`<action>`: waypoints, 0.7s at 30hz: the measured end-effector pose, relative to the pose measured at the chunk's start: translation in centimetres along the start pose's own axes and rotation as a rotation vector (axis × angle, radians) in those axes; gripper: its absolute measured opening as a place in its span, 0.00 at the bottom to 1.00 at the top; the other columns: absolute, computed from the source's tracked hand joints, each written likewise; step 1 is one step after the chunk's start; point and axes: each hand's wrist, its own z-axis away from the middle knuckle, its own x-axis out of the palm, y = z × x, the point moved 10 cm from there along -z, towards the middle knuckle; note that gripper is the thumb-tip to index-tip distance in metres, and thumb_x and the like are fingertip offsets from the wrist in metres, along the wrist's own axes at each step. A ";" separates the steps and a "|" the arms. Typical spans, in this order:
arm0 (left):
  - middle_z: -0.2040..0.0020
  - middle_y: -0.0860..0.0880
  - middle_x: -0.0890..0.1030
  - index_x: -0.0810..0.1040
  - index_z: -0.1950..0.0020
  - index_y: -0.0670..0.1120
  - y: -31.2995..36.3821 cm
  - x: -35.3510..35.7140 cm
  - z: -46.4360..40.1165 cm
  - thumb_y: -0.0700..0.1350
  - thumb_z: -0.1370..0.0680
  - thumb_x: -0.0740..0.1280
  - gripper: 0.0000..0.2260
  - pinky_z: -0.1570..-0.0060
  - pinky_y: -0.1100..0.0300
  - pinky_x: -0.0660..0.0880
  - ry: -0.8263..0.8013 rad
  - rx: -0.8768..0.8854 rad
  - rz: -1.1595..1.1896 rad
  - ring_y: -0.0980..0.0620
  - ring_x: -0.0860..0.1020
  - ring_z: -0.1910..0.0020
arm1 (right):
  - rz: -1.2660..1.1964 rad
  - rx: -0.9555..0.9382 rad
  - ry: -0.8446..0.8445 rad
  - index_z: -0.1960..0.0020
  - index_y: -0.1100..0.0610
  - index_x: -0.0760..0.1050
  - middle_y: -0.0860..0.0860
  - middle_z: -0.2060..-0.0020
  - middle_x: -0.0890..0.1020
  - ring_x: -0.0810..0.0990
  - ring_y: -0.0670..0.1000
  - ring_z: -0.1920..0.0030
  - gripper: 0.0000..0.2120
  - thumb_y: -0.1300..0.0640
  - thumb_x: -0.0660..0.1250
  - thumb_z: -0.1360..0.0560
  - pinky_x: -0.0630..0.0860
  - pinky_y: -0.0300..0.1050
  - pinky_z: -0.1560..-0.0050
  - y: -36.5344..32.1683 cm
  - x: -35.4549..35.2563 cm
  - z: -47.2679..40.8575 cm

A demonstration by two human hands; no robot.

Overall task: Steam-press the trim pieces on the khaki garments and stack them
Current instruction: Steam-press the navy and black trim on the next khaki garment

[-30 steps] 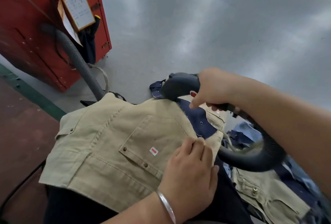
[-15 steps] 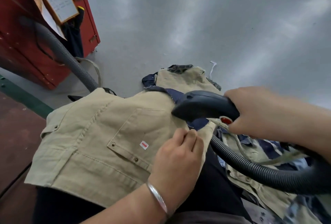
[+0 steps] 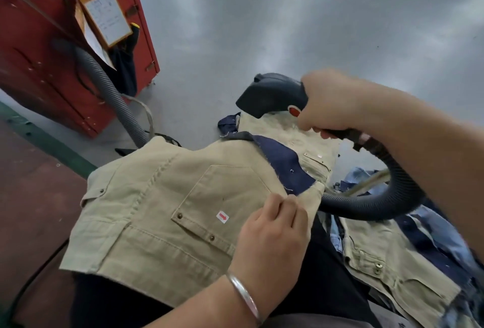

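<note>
Right hand grips the steamer at one o'clock; left hand pinches the khaki garment edge beside navy trim.

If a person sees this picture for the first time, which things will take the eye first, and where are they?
In the middle, the right hand grips a dark steamer head with a red button, held above the navy trim strip. Below it, the left hand pinches the edge of the khaki garment with a flapped pocket. At upper left stands a red metal cabinet.
</note>
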 end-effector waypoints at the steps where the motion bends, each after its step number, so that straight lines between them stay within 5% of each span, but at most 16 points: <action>1: 0.50 0.47 0.82 0.82 0.50 0.43 0.1 0.0 0.1 0.42 0.28 0.64 0.10 0.61 0.57 0.76 -0.005 0.004 -0.005 0.47 0.78 0.55 | 0.005 -0.007 0.032 0.59 0.65 0.75 0.59 0.74 0.81 0.76 0.51 0.82 0.04 0.65 0.69 0.29 0.72 0.40 0.81 1.0 -0.8 1.1; 5: 0.45 0.44 0.81 0.81 0.44 0.40 0.4 0.2 0.3 0.41 0.27 0.58 0.17 0.60 0.57 0.77 -0.028 0.017 -0.030 0.46 0.80 0.51 | 0.180 -0.027 0.050 0.62 0.54 0.73 0.51 0.75 0.78 0.77 0.49 0.77 0.08 0.58 0.73 0.35 0.74 0.43 0.75 4.1 -1.0 6.5; 10: 0.49 0.42 0.81 0.81 0.47 0.38 0.4 0.2 0.1 0.39 0.27 0.60 0.14 0.61 0.54 0.75 -0.022 0.018 -0.026 0.44 0.78 0.55 | 0.317 0.055 -0.129 0.60 0.49 0.67 0.46 0.68 0.74 0.72 0.43 0.69 0.11 0.51 0.69 0.32 0.63 0.40 0.72 6.0 3.9 9.3; 21: 0.53 0.46 0.80 0.79 0.53 0.43 0.0 0.1 -0.1 0.41 0.30 0.62 0.09 0.62 0.55 0.74 -0.056 -0.020 0.025 0.45 0.76 0.56 | 0.189 -0.029 -0.052 0.62 0.61 0.73 0.52 0.76 0.73 0.70 0.48 0.79 0.04 0.65 0.67 0.29 0.63 0.36 0.83 -0.3 3.1 1.5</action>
